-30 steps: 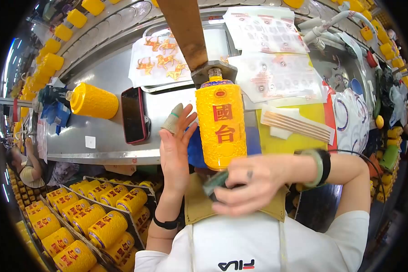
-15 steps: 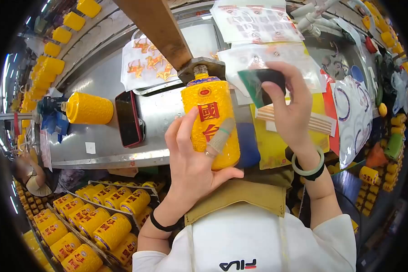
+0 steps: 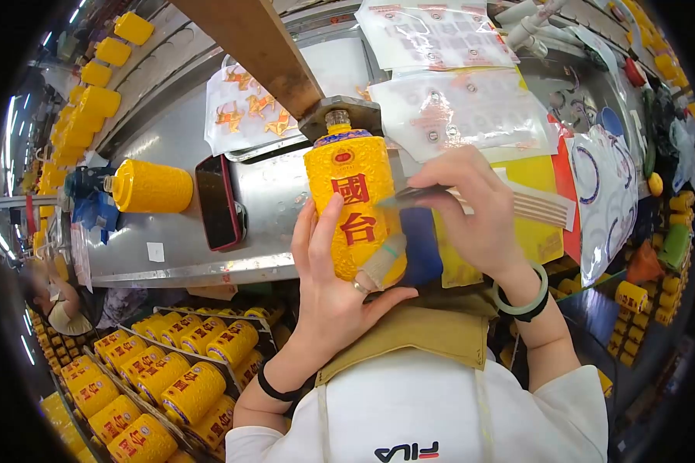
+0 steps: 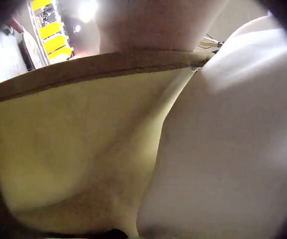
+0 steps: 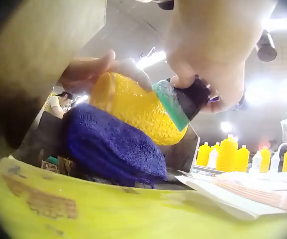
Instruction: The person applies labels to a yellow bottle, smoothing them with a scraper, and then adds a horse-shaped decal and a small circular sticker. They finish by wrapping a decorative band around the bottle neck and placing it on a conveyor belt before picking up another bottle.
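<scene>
A yellow textured bottle [image 3: 351,170] with red characters lies with its neck at a dark metal plate. My left hand [image 3: 336,285] is on the bottle's lower left side, fingers over its surface and thumb near its base. My right hand [image 3: 475,208] pinches a dark scraper with a green edge [image 3: 413,197], whose edge is at the bottle's right side. In the right wrist view the green-edged scraper [image 5: 176,102] meets the yellow bottle [image 5: 138,109], beside my right hand [image 5: 208,59]. The left wrist view shows mostly apron [image 4: 73,139] and white cloth.
A blue cloth [image 3: 421,247] lies right of the bottle. Printed sheets [image 3: 455,116], brown strips [image 3: 540,204] and a yellow sheet [image 3: 459,258] are farther right. A phone [image 3: 218,202] and another yellow bottle [image 3: 153,186] are left. A wooden beam [image 3: 247,54] crosses above.
My left hand has come from beside the bottle onto it. My right hand swung from below the bottle out to the right, then moved back in, bringing the scraper to the bottle's side.
</scene>
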Demonstrator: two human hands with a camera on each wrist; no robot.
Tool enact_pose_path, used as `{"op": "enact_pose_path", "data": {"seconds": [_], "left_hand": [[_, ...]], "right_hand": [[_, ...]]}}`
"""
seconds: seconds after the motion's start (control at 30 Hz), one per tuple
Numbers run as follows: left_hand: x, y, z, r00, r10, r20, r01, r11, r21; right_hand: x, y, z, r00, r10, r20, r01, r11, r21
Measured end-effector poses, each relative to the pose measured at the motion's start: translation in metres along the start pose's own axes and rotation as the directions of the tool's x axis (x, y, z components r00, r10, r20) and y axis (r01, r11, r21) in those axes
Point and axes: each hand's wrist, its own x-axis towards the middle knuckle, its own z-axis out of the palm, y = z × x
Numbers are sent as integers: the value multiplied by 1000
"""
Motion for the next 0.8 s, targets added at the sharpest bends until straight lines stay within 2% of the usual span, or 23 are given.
{"op": "enact_pose_path", "data": {"seconds": [0.03,0.07,0.13,0.17,0.2,0.23,0.27,0.33,0.4,0.47,0.5,0.57,0.6,0.67,0.7,0.8], "left_hand": [[-3,-3,2,1000,-2,-3,2,1000,3],[-9,-9,7,1000,-1,-31,0,999,-51],[-12,-9,10,998,-3,-61,-3,994,-105],[-12,-7,10,987,-119,-106,92,969,-231],[-13,-5,10,961,-239,-136,177,917,-358],[-17,-9,13,953,-268,-137,206,913,-353],[-21,-13,19,952,-273,-140,210,912,-353],[-25,-18,28,898,-439,31,362,697,-619],[-23,-19,25,904,-427,-7,337,725,-601],[-22,-18,23,925,-377,-51,304,812,-498],[-21,-16,22,924,-378,-54,303,811,-500],[-20,-13,20,917,-393,-72,304,803,-513],[-20,-13,20,917,-391,-79,299,805,-512],[-23,-15,23,888,-457,-43,352,737,-577],[-22,-15,23,909,-413,-60,310,764,-565],[-24,-12,18,912,-408,-36,334,793,-510]], "right_hand": [[2,0,-1,998,-60,-16,59,997,-51],[0,1,-1,998,-61,-14,60,997,-48],[-7,2,0,996,-81,-37,83,996,45],[-11,3,0,996,-80,-35,81,996,44],[-15,3,-1,990,-138,-7,138,990,-2],[-18,2,-2,980,-197,26,198,979,-46],[-22,0,-4,979,-200,31,201,979,-44],[-26,-5,-11,960,-237,146,242,970,-12],[-18,-12,-15,953,-248,174,257,966,-32],[-4,-19,-16,953,-269,137,283,955,-93],[2,-20,-15,952,-271,140,285,954,-94],[13,-23,-8,899,-414,145,438,870,-229],[12,-29,-2,896,-420,144,443,867,-229],[7,-45,9,796,-528,298,552,834,2],[12,-46,16,795,-528,298,554,833,0],[47,-35,29,894,-341,290,418,869,-265]]}}
